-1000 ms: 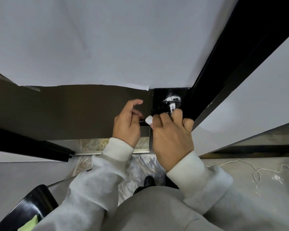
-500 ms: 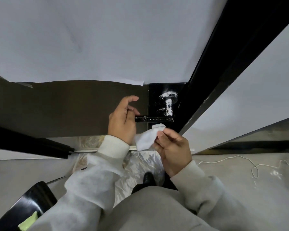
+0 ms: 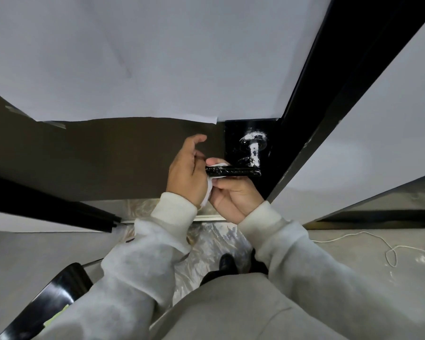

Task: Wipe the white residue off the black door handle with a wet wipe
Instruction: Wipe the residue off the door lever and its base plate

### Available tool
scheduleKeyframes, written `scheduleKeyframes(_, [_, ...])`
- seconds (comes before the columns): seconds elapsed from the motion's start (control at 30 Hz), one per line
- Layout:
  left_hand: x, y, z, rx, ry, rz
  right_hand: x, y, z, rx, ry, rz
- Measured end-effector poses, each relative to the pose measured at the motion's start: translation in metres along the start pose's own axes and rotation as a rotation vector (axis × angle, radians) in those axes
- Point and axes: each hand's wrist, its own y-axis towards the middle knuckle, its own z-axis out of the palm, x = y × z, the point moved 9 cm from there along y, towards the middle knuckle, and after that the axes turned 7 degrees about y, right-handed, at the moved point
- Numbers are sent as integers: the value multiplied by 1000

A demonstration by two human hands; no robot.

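While no writing shows, both hands (image 3: 233, 195) hold wipe (image 3: 209, 190) under handle (image 3: 233, 171).

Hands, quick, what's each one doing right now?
Left hand: on the wipe at the door handle's tip; grip unclear.
Right hand: pinching the wipe under the handle.

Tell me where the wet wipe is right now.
In the head view the wet wipe sits mid-frame, wrapped around the free end of the black door handle, between the left hand and right hand.
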Motion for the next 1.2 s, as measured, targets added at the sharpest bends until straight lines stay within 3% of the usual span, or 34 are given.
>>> scheduleKeyframes(0.13, [5, 1, 2, 28, -38, -58, 10, -5, -9, 18, -92, -78])
scheduleKeyframes(0.4, [3, 2, 1, 4, 54, -13, 42, -53, -64, -197, -82, -223])
scheduleKeyframes(0.5, [-4, 1, -1, -49, 145, 49, 61, -69, -68, -351, -519, -301])
scheduleKeyframes(0.6, [-7, 0, -3, -89, 161, 65, 89, -92, -57, -477, -947, -508])
scheduleKeyframes(0.87, [-10, -3, -4, -114, 153, 64, 117, -106, 23, -357, -1689, -1012])
scheduleKeyframes(1.0, [-8, -4, -4, -123, 134, 63, 102, -84, 21, -336, -1785, -854])
scheduleKeyframes(1.1, [-6, -4, -3, -123, 122, 57, 89, -82, 28, -290, -2061, -936])
scheduleKeyframes(1.2, [-5, -4, -3, -138, 116, 50, 89, -80, 28, -240, -2042, -921])
